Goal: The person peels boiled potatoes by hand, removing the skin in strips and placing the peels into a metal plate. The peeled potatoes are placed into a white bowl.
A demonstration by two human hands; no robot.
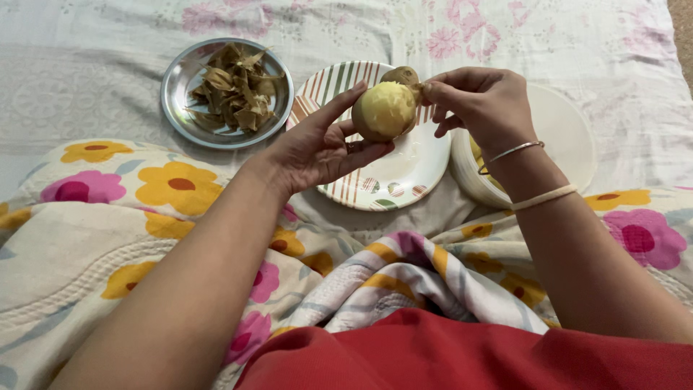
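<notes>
Potato, half peeled, sits in the left hand, fingers curled round it, above the striped plate. Right hand pinches a bit of skin at its top-right end

Pale yellow peeled potato with brown skin left.
Behind it, a white plate striped red and green; left of the potato, a shiny steel dish of brown peels.

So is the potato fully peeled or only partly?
Partly. The potato in the left hand shows bare yellow flesh facing the camera, but brown skin remains at its top, where the right hand pinches it.
</notes>
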